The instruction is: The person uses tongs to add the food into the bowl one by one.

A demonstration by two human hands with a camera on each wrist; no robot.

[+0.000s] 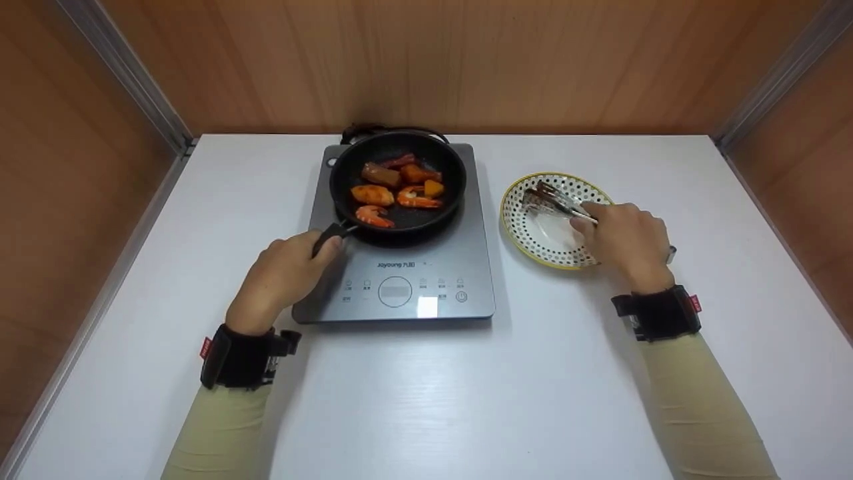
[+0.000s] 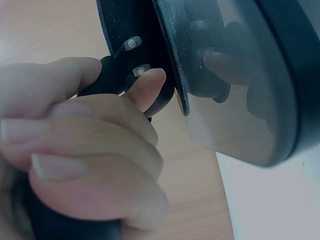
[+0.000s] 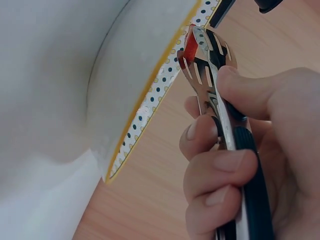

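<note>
My left hand (image 1: 285, 273) grips the black handle (image 1: 326, 239) of a frying pan (image 1: 433, 219) on the induction cooker (image 1: 440, 250). In the pan lie shrimp (image 1: 374, 216), a browned wing-like piece (image 1: 372, 195), a yellow chunk (image 1: 433, 189) and several reddish-brown pieces (image 1: 381, 174). My right hand (image 1: 626, 240) holds metal serving tongs (image 1: 566, 203), their slotted heads over the dotted plate (image 1: 523, 243). Between those heads, the right wrist view shows a red piece of food (image 3: 190, 46), close above the plate's surface.
The cooker's touch panel (image 1: 395, 292) faces me, and a black cord (image 1: 363, 130) lies behind the pan. A wooden panel (image 1: 426, 67) stands along the back of the white table (image 1: 400, 393), with more panels at both sides.
</note>
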